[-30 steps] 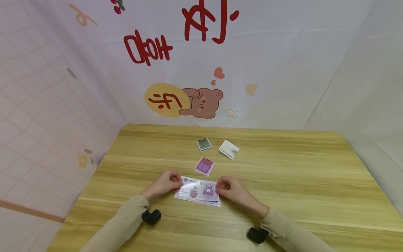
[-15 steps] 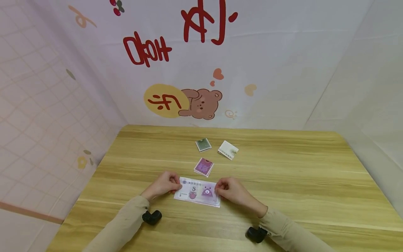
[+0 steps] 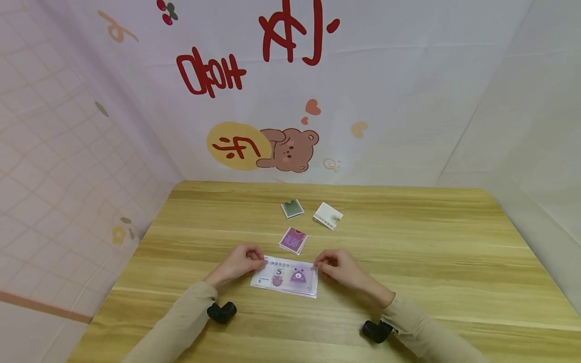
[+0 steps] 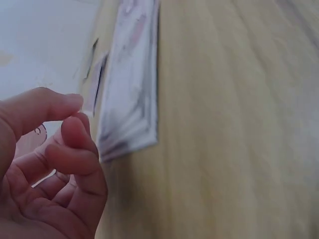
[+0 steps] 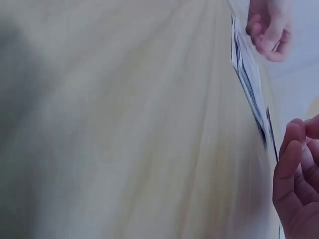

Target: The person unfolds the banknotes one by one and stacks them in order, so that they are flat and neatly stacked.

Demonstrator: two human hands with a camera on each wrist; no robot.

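A stack of purple-and-white play banknotes (image 3: 285, 277), marked 5 on top, lies flat on the wooden table, its edges slightly fanned in the left wrist view. By its upper left corner is my left hand (image 3: 240, 264), thumb and forefinger loosely together. In the left wrist view no note shows between the left fingertips (image 4: 75, 102). My right hand (image 3: 342, 269) is at the upper right corner with loosely curled fingers. The right wrist view shows its fingertips (image 5: 295, 130) close together beside the stack, with no note visible between them. Whether either hand still brushes the paper is unclear.
Behind the stack lie a folded pink banknote bundle (image 3: 293, 240), a folded green one (image 3: 292, 208) and a folded whitish one (image 3: 328, 216). The table (image 3: 431, 252) ends at a printed cloth backdrop (image 3: 386, 91). Black wrist cameras (image 3: 221, 312) sit at both cuffs.
The top banknote, held raised and offset before, has come down level on the stack. My right hand has drawn a little to the right, off the note's end. The left hand has barely shifted.
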